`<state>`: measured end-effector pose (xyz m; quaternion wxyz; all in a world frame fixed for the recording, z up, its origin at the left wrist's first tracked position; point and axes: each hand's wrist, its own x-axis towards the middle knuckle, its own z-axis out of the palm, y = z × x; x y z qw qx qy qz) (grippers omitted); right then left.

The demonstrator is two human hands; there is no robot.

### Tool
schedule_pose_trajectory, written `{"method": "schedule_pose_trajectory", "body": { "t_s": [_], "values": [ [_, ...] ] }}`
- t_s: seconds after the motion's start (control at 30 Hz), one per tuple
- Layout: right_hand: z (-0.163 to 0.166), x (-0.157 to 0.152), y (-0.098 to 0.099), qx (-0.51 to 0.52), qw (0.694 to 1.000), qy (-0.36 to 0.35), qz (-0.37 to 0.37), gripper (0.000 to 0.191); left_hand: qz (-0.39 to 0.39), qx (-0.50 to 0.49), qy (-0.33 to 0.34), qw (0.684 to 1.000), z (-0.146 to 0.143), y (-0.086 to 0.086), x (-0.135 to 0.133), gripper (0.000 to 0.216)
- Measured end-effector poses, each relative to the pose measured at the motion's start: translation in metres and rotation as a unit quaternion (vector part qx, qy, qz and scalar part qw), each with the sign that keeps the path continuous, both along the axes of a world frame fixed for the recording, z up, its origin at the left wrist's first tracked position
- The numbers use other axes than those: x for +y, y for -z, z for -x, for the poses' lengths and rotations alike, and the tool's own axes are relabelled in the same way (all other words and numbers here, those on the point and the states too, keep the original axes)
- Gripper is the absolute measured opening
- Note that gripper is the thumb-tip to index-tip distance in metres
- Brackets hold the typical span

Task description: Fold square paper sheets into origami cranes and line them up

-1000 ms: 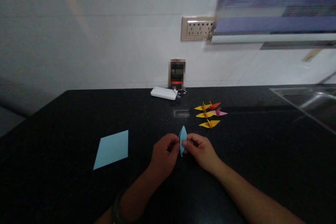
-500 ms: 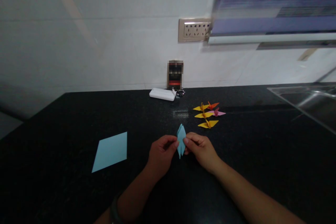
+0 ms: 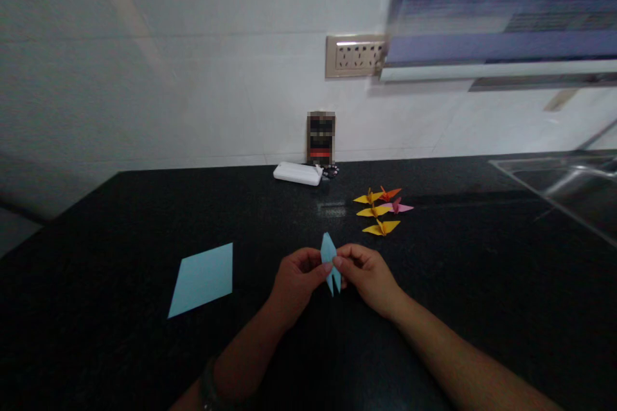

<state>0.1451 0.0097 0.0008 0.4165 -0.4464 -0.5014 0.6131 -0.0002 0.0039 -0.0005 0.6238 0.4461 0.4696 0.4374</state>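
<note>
A folded piece of light-blue origami paper [image 3: 328, 248] is held upright between my two hands, its top narrow and its lower end split into two points. My left hand [image 3: 299, 277] pinches its left edge, thumb in front. From the right, my right hand [image 3: 365, 271] pinches the other edge between thumb and fingers. Parts of the fingers behind the paper are hidden. Flat on the counter to the left lies a light-blue sheet of paper [image 3: 204, 279], apart from both hands.
Several folded paper cranes, among them a yellow one [image 3: 382, 227] and a pink one [image 3: 398, 207], sit beyond my right hand. A white power bank [image 3: 297, 173] with a beaded strap lies by the wall, before a blurred-out box [image 3: 321, 137]. A sink [image 3: 569, 183] borders the dark counter [image 3: 144, 212] at right.
The folded blue paper has turned slightly between my fingers and sits a little lower. Its two lower points now show more widely parted. Both hands keep their pinch.
</note>
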Motion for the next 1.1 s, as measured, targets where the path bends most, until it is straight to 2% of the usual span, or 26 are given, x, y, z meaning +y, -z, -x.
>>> {"method": "schedule_pose_trajectory", "body": {
  "t_s": [0.13,0.37,0.6,0.87,1.1],
  "values": [
    [0.001,-0.001,-0.002,-0.012,1.000,-0.003,-0.014,0.023,-0.017,0.004,-0.009,1.000,0.002,0.001,0.000,0.015],
    [-0.001,0.000,0.000,-0.002,0.998,-0.056,0.019,0.027,-0.046,0.044,-0.005,0.998,0.003,0.006,0.000,0.016],
    [-0.002,0.000,0.002,-0.043,0.996,-0.083,0.008,0.028,-0.065,0.049,-0.003,0.997,0.003,0.011,0.001,0.016],
    [-0.004,-0.001,0.006,-0.115,0.990,-0.069,-0.040,0.018,-0.003,0.004,0.018,1.000,0.001,0.003,0.000,0.020],
    [-0.004,-0.001,0.004,-0.138,0.987,-0.054,-0.055,0.014,0.045,0.014,0.017,0.999,0.001,0.003,0.000,0.023]
  ]
}}
